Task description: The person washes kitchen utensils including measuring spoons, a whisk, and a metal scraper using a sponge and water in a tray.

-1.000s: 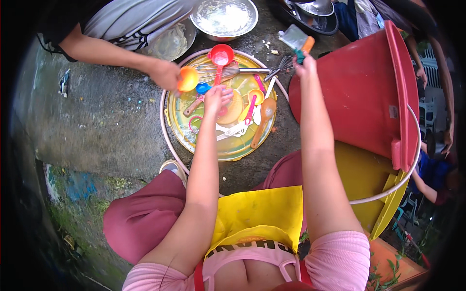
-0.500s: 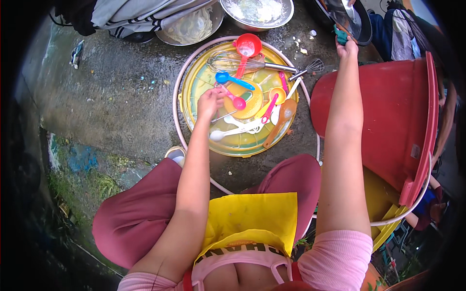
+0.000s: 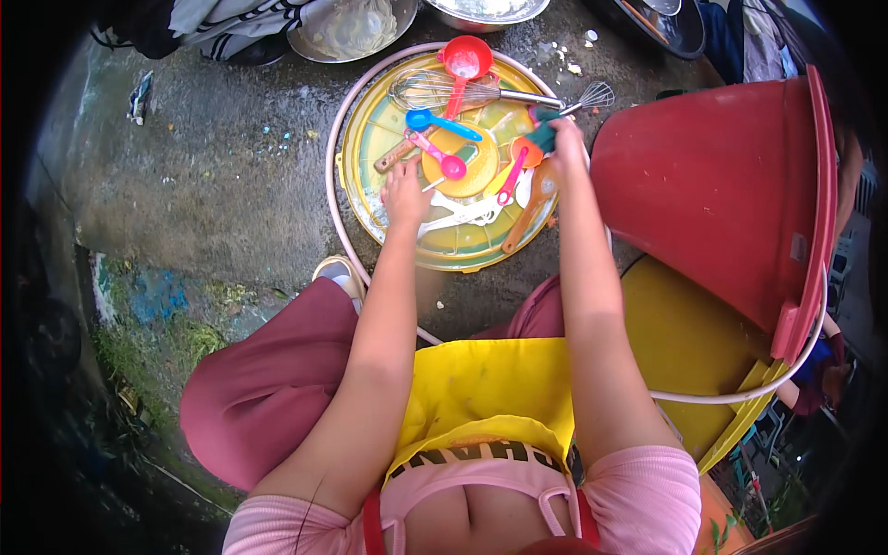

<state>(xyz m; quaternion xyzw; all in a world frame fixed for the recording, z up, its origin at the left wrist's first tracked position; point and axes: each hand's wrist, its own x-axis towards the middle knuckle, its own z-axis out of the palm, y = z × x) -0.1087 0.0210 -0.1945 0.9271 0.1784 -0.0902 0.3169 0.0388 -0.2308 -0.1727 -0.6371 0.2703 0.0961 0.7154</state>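
Note:
A round yellow lid [image 3: 453,262] lies on the wet ground before me, bearing several utensils. Over its left part, my left hand [image 3: 405,194] has its fingers closed; a thin pale rod shows beside them, and what they hold is unclear. My right hand [image 3: 568,146] grips a green scrubber [image 3: 544,131] above the lid's right side. Between the hands lie a pink measuring spoon [image 3: 451,166], a blue spoon [image 3: 419,120], a magenta spoon [image 3: 506,196] and white spoons [image 3: 453,220]. A large whisk [image 3: 435,91], red strainer-like scoop [image 3: 465,58] and wooden spoon [image 3: 527,217] lie around them.
A pale hose [image 3: 330,176] loops around the lid. To the right leans a big red tub [image 3: 703,185], with a yellow board-like piece [image 3: 684,333] beneath it. Metal bowls [image 3: 356,28] and a black basin [image 3: 684,37] stand at the far side. A small whisk [image 3: 595,95] overhangs the lid's edge.
My right hand has come from the black basin to the lid, bringing the green scrubber. My left hand has left the pink spoon. A wooden handle now shows near it.

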